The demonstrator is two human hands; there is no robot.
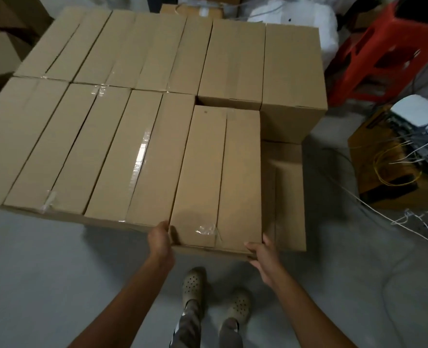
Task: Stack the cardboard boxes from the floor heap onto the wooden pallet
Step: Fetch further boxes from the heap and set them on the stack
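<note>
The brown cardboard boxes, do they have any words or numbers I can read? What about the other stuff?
No text can be read anywhere.
Stacked brown cardboard boxes: plain, only clear tape.
Brown cardboard box gripped by the left hand and right hand: plain, one small dark dot.
Yellow-brown carton at right: dark strip along its top edge, too blurred to read.

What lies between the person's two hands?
In the head view, the near end of one cardboard box: the left hand holds its left corner, the right hand its right corner.
</note>
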